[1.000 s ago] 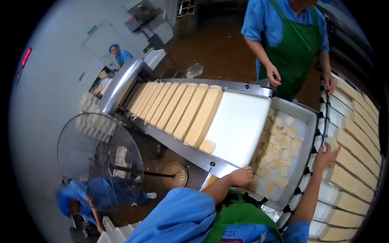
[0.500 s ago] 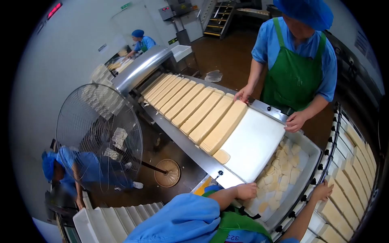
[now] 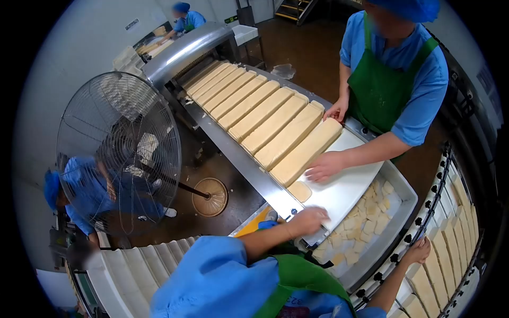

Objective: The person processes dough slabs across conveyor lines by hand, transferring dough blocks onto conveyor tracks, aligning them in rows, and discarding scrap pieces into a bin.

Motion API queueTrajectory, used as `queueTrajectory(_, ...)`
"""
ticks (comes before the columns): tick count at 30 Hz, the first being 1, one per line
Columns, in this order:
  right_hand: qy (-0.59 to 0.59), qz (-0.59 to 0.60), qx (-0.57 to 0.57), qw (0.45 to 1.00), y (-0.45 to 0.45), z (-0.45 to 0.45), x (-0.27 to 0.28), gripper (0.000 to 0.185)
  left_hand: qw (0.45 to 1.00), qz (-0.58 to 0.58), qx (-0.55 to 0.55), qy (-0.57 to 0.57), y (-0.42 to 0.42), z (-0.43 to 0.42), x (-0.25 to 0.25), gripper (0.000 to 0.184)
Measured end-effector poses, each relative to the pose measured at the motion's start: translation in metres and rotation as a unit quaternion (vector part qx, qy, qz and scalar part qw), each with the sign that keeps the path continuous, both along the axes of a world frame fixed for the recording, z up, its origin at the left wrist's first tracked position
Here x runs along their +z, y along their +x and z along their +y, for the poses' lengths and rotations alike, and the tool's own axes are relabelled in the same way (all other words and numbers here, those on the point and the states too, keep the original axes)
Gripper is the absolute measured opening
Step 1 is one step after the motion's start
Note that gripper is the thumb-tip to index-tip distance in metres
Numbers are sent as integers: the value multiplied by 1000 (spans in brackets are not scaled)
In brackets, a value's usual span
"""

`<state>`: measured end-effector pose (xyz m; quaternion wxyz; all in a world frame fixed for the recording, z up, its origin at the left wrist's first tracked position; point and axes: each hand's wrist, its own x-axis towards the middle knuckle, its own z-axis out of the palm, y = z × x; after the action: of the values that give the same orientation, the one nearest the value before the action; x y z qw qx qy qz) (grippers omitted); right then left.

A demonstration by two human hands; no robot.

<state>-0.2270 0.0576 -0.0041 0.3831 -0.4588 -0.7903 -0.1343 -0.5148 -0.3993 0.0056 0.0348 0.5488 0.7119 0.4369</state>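
My left hand (image 3: 309, 221) is over the near edge of a white board (image 3: 347, 183), its fingers smeared by motion. A single pale dough slice (image 3: 300, 192) lies close by on that board. Long stacks of dough slices (image 3: 307, 151) lie side by side up the conveyor. At the lower right, the curled fingers of my right hand (image 3: 418, 251) are by the railed side of a second line, at the end of a row of dough stacks (image 3: 436, 254); what they grip is hidden. Across from me, a co-worker's hand (image 3: 326, 165) reaches over the board beside the nearest stack.
Under the board's end sits a bin (image 3: 408, 199) of loose dough pieces. A large caged fan (image 3: 119, 153) stands left of the conveyor. White trays (image 3: 143, 270) are lined up at lower left. Other workers are at the left and far back.
My left hand has left its place on the board's edge and moved left and up. The co-worker's hand has moved from the board's far edge across toward the nearest stack. My view has shifted.
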Motion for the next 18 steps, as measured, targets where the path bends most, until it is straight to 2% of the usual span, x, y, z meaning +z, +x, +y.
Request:
queueTrajectory(1, -23, -46, -35, 998, -12, -27, 25, 21, 996, -16, 87, -23, -20, -18, 9, 26)
queueTrajectory(3, -44, -90, -70, 993, -32, -67, 49, 20, 944, -126, 295, 77, -52, -44, 42, 32)
queueTrajectory(5, -5, -73, 26, 997, -42, -91, 53, 20, 878, -126, 460, 41, -89, -66, 19, 40)
queueTrajectory(7, -29, -78, 21, 996, -55, -96, 65, 20, 840, -93, 534, -30, -121, -90, -9, 53)
queueTrajectory(9, -2, 133, -11, 991, -70, -94, 97, 31, 834, -126, 532, -78, -140, -103, -15, 58)
queueTrajectory(11, 2, 338, -43, 940, -101, -106, 148, 46, 830, -157, 521, -126, -158, -104, -17, 63)
queueTrajectory(12, 7, 329, -52, 943, -107, -107, 153, 46, 832, -183, 502, -149, -162, -103, -15, 67)
queueTrajectory(14, 129, 239, -78, 959, -120, -108, 164, 56, 838, -205, 474, -176, -173, -98, -17, 75)
queueTrajectory(15, 92, 211, -29, 973, -136, -124, 160, 53, 842, -207, 467, -172, -178, -94, -17, 75)
queueTrajectory(16, 67, 130, 29, 989, -157, -151, 152, 44, 840, -216, 458, -196, -180, -91, -16, 78)
queueTrajectory(17, -77, 121, 182, 973, -182, -182, 144, 33, 838, -224, 447, -221, -181, -89, -15, 80)
queueTrajectory(18, -231, 47, 265, 935, -205, -218, 135, 24, 841, -187, 453, -230, -182, -87, -16, 81)
